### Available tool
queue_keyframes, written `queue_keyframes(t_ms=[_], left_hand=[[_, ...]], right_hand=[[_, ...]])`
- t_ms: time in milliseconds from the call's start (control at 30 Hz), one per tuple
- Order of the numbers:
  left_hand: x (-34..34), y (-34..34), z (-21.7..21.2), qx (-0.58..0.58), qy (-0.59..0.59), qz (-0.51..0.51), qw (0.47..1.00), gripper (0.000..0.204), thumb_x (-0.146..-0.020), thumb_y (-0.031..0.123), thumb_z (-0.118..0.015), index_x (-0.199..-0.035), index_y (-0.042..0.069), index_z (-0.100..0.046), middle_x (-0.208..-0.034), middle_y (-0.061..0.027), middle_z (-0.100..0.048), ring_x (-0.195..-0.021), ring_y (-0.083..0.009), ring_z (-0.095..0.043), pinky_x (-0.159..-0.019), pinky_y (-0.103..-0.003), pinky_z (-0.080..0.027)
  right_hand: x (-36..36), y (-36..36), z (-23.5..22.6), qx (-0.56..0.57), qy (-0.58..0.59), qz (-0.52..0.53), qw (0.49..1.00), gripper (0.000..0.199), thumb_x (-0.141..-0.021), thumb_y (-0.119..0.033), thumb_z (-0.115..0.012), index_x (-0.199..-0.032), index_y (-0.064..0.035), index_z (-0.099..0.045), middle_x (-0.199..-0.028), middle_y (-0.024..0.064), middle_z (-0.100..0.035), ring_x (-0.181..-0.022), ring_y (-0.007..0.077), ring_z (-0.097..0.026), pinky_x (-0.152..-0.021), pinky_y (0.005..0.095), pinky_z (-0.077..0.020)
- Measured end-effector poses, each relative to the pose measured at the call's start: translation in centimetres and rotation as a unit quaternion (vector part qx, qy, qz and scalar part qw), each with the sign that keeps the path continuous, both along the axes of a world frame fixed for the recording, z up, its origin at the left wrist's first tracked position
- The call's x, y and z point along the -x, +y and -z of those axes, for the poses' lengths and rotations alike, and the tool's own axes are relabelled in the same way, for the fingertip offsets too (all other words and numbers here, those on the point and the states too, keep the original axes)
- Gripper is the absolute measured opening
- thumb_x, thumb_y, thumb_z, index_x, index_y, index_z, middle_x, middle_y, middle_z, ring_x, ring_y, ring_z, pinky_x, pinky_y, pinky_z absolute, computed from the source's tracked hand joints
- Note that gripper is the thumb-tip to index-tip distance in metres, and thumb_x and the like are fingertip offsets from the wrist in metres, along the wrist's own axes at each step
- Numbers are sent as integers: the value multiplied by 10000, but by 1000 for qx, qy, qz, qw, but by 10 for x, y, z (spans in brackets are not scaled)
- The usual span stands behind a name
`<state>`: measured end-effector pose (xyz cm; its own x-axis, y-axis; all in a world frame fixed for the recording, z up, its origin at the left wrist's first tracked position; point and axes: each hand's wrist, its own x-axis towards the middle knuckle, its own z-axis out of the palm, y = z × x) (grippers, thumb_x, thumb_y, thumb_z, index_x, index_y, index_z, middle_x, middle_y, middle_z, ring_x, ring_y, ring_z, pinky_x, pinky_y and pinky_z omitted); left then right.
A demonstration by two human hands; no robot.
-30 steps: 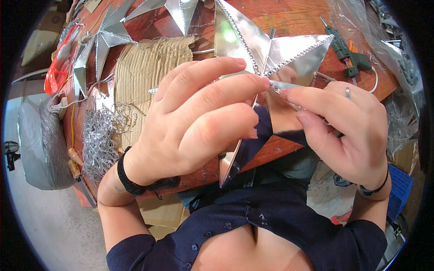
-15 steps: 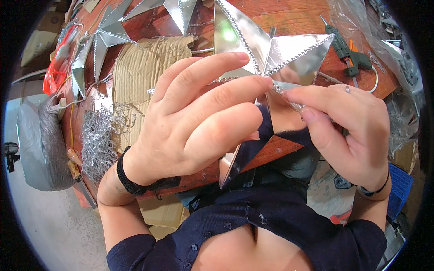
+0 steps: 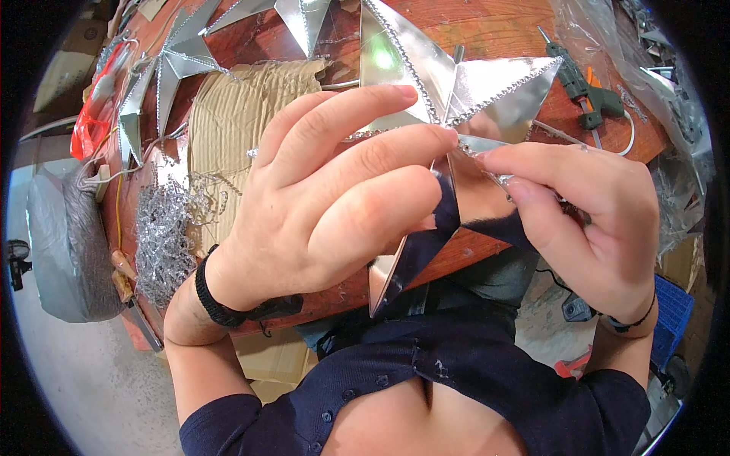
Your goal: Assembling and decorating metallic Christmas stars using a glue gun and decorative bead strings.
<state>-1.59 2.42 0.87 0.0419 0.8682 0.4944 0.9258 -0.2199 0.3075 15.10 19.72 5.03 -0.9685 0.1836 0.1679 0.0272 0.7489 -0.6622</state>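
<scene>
A shiny silver five-pointed star (image 3: 494,76) with raised folds lies on the table in front of me. Strands of silver bead trim (image 3: 498,102) run along ridges of its upper points and meet near its centre. My left hand (image 3: 327,182) spreads over the star's left side, fingers apart, one fingertip touching the trim at the centre. It hides much of the left point. Between thumb and forefinger, my right hand (image 3: 589,209) pinches a bead strand (image 3: 502,180) just right of the centre, over the lower right point. Its other fingers are curled.
A green-black glue gun (image 3: 597,102) lies at the right with its cord. More silver stars (image 3: 179,61) lie at the back left. Corrugated cardboard (image 3: 228,114), a tangled heap of silver bead trim (image 3: 162,243) and a grey plastic-wrapped bundle (image 3: 72,251) are at the left.
The right hand has shifted very slightly, still pinching the bead strand. The left hand and the star are nearly unchanged.
</scene>
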Motion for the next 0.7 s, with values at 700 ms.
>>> queue_keyframes(t_ms=[700], left_hand=[[0, 4, 6, -35, -29, -27, 999, 371, -864, 293, -699, -1151, 107, -555, -1229, -168, -405, -1163, -343, -507, -955, -430, -451]], right_hand=[[-26, -11, -20, 83, -15, 92, 992, 327, -751, 119, -570, -1071, 55, -598, -943, 122, -643, -630, 108, -566, -620, 235, -450]])
